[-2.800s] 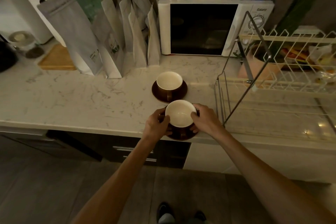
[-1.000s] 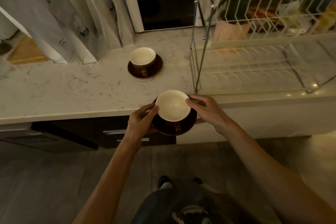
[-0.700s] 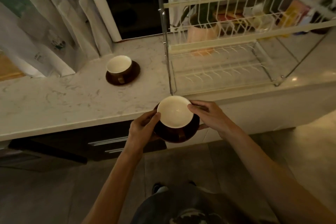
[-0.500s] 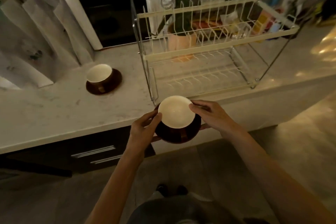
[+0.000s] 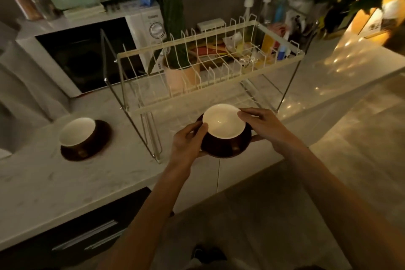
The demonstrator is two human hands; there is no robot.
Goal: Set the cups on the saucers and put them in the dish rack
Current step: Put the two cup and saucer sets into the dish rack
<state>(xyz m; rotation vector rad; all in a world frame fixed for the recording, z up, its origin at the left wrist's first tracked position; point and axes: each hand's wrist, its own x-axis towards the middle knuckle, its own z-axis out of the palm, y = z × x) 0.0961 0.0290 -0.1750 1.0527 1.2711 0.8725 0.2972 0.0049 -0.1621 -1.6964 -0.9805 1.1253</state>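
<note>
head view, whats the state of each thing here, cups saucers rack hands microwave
held cup: upright, empty, on its saucer
held saucer: lifted, at the rack's lower tier
left hand: gripping it
right hand: gripping it
second cup: upright, on its saucer on the counter
dish rack: empty
microwave: door shut

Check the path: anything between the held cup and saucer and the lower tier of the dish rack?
Nothing visible blocks it. Both hands, left hand and right hand, hold the cup on its saucer at the open front of the dish rack. The lower tier looks bare; the upper tier's front rail sits just above.
</note>
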